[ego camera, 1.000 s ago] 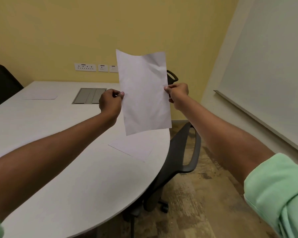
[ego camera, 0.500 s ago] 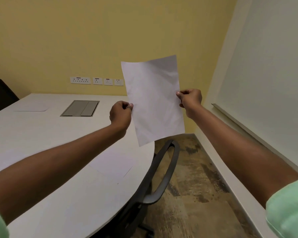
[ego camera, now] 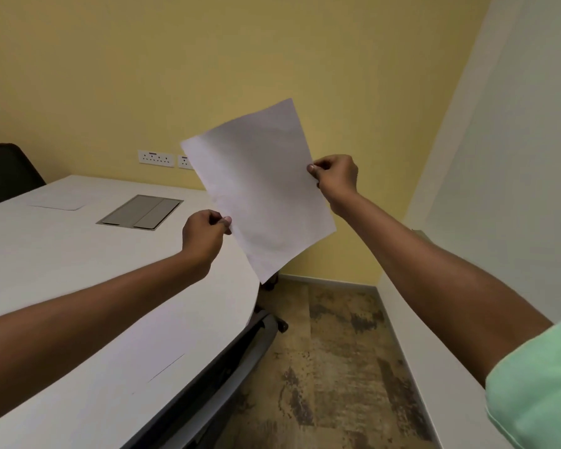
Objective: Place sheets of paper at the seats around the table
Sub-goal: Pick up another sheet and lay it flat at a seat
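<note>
I hold a white sheet of paper (ego camera: 263, 186) up in the air with both hands, tilted, above the right end of the white table (ego camera: 62, 254). My left hand (ego camera: 204, 238) pinches its lower left edge. My right hand (ego camera: 336, 176) pinches its right edge, higher up. One sheet (ego camera: 57, 202) lies flat on the table at the far left, near a black chair (ego camera: 5, 173). Another sheet (ego camera: 136, 358) lies on the near part of the table, below my left forearm.
A grey cable hatch (ego camera: 141, 211) is set into the tabletop. A grey-black office chair (ego camera: 240, 358) is tucked under the table's right edge. Wall sockets (ego camera: 156, 158) sit on the yellow wall. A white wall ledge (ego camera: 434, 367) borders the patterned floor strip on the right.
I have moved forward and to the right along the table. The sheet now tilts more, my right hand higher than my left. The nearby chair has dropped lower in view.
</note>
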